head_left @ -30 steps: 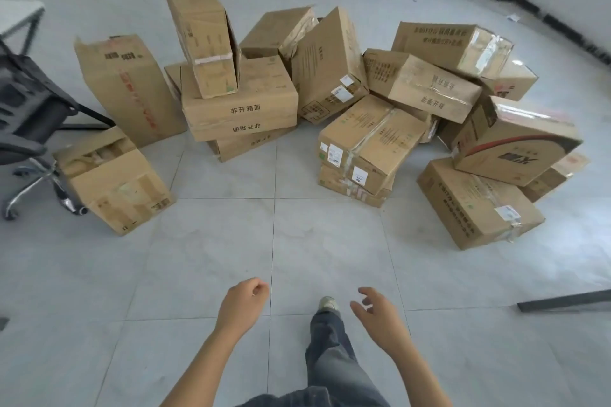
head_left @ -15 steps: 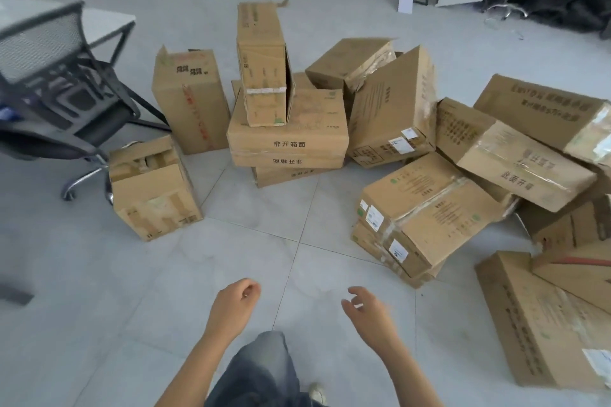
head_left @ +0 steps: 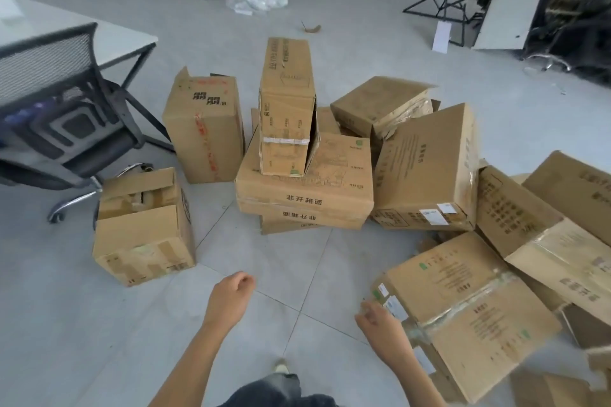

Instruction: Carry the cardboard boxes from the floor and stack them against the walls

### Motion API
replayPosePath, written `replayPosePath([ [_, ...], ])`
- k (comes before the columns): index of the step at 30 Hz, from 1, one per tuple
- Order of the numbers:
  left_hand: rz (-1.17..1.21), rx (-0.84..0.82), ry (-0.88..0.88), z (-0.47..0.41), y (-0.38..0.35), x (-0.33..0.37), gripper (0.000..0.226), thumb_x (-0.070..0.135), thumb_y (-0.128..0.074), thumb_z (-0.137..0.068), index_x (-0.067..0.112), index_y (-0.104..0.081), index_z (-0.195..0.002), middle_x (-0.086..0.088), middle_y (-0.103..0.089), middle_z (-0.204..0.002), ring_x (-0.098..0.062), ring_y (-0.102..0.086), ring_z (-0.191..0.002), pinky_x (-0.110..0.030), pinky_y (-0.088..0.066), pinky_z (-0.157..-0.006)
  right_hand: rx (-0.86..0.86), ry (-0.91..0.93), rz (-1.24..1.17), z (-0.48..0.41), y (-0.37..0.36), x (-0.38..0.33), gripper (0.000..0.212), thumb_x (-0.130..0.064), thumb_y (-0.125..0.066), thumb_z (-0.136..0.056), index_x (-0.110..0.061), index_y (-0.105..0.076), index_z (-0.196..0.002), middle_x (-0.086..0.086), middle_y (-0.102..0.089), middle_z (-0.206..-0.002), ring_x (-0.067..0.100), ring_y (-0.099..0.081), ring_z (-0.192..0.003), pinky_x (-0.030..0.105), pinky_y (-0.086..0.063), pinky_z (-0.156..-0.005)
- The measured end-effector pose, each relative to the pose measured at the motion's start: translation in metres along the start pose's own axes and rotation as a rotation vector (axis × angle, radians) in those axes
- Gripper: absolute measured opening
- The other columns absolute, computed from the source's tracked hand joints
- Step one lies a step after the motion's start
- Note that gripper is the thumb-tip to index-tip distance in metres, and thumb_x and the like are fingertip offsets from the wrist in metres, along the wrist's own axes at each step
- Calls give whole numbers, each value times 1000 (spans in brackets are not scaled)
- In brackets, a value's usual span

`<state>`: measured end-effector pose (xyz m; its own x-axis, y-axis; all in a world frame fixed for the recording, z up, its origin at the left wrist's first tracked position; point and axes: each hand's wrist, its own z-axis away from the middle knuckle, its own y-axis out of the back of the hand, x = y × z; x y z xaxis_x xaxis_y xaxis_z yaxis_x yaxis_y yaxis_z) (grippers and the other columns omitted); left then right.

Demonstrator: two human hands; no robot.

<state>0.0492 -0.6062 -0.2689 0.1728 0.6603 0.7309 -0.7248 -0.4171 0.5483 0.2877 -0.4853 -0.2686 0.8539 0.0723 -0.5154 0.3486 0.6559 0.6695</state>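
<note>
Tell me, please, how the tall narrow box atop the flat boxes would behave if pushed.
The tall narrow box stands on end on a flat box, so it would probably tip rather than slide. Its right side gapes open, so that wall may flex when gripped.

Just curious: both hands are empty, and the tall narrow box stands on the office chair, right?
Not the chair: the head view shows the tall narrow box standing on the wide flat box, the office chair apart at left. The left hand and right hand are empty.
</note>
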Motion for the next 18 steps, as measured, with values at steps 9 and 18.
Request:
replayPosePath([
  [9, -19, -57, 57, -95, -8, 45, 26, 19, -49, -94, 28, -55, -69, 7, -59, -73, -15, -56, -74, -17, -38, -61, -127, -2, 78, -107, 22, -50, 40, -35, -42, -97, -19, -42, -134, 2, -52, -129, 14, -54, -107, 19, -41, -88],
  [18, -50, 65, 127, -238, 13, 125, 21, 18, -46, -95, 22, -56, -77, 3, -58, -76, -18, -55, -79, -26, -36, -63, -138, 121, 30, -283, 94, -140, 42, -31, -43, -97, -15, -42, -136, 7, -50, -132, 21, -51, -117, 28, -41, -94],
])
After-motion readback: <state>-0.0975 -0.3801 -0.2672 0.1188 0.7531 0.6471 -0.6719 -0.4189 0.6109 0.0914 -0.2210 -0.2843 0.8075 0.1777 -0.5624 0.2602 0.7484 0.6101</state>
